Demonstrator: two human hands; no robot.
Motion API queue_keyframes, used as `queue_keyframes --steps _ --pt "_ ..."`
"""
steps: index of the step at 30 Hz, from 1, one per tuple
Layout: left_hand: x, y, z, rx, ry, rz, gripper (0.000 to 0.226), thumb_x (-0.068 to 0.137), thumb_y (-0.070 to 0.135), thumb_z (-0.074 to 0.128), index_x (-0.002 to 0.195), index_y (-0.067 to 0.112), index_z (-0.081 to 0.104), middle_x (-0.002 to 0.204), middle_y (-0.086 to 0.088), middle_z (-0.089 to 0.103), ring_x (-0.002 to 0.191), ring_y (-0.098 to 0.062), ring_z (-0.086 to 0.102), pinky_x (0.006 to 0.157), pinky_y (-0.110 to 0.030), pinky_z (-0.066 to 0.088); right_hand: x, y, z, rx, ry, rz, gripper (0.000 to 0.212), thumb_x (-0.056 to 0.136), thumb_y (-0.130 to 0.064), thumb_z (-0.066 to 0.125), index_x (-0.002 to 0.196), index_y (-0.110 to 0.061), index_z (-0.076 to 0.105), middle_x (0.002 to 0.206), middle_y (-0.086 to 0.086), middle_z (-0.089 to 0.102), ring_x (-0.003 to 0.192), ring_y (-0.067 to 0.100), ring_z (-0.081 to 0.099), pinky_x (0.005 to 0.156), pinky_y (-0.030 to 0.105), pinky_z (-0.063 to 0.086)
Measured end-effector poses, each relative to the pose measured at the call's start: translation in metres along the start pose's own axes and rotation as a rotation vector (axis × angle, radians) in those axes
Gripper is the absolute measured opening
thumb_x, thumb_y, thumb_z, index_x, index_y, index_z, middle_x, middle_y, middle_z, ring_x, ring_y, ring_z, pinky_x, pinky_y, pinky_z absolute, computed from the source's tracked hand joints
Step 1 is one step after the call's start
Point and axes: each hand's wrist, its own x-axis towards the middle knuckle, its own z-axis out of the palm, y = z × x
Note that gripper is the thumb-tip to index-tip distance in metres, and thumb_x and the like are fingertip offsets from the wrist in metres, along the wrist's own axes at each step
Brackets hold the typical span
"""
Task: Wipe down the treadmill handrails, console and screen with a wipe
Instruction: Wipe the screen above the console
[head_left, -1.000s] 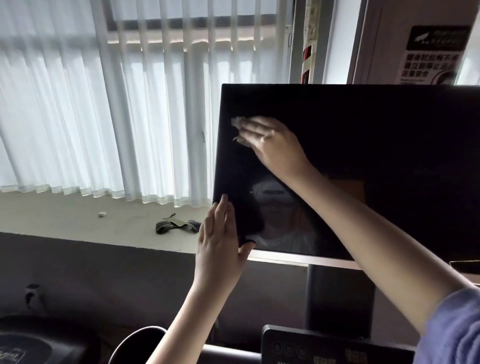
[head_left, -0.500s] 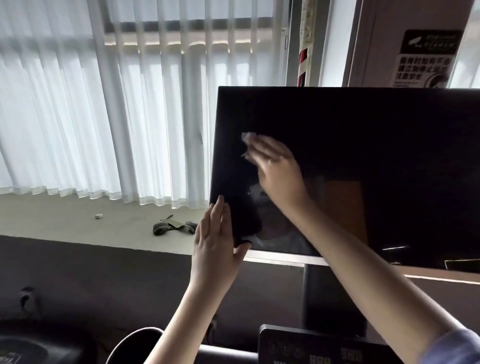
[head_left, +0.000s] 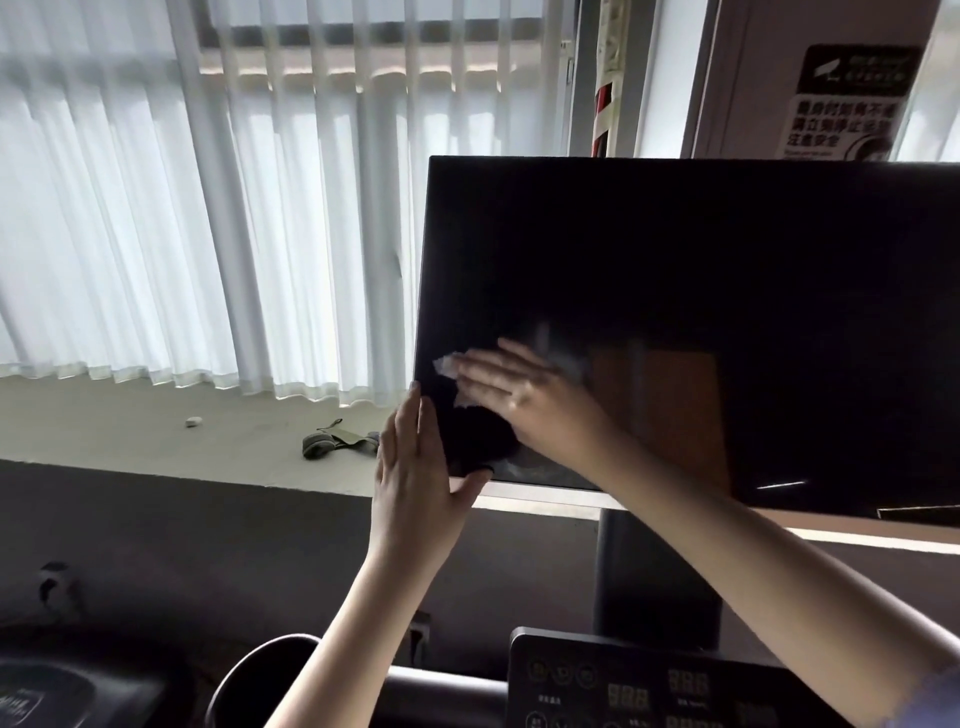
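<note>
White wipe (head_left: 448, 364) is lying flattened under your right hand (head_left: 524, 400), whose fingers are stretched out straight and close together, pressing it against the lower left part of the black screen (head_left: 727, 270); a crumpled corner of the wipe is poking out past your fingertips. Your left hand (head_left: 415, 483) is bracing the screen's left edge, fingers straight and held together along that edge, thumb reaching across to touch the bottom left corner of the glass. The dark glass is reflecting a dim figure and a brown panel. Below the screen a dark post (head_left: 654, 571) is running down to the console (head_left: 623, 686), whose faint buttons and digit displays are showing at the bottom of the view, with a dark curved handrail (head_left: 447, 686) just beside it on the left. Behind, pale vertical curtains (head_left: 208, 234) are hanging over a window, above a light ledge (head_left: 130, 431) where a small dark strap-like item (head_left: 337, 444) is lying.
</note>
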Motion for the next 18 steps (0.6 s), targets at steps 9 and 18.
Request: queue_keyframes --steps 9,18 --pt "0.001 -0.007 -0.004 -0.066 -0.064 0.011 0.1 0.066 0.031 0.086 0.143 -0.006 0.034 0.151 -0.019 0.032 0.13 -0.027 0.027 0.105 -0.047 0.037 -0.022 -0.035 0.007 0.096 -0.059 -0.034 0.04 0.086 -0.002 0.04 0.11 -0.006 0.072 0.128 0.007 0.063 0.117 0.024 0.06 0.109 0.035 0.033" --pt "0.0 -0.011 -0.006 -0.106 -0.05 0.027 0.098 0.068 0.027 0.086 0.143 -0.007 0.034 0.152 -0.019 0.031 0.13 -0.025 0.025 0.105 -0.041 0.031 -0.037 -0.056 0.005 0.095 -0.052 0.02 0.035 0.089 -0.005 0.042 0.105 -0.005 0.074 0.124 0.007 0.066 0.114 0.023 0.062 0.108 0.036 0.038"
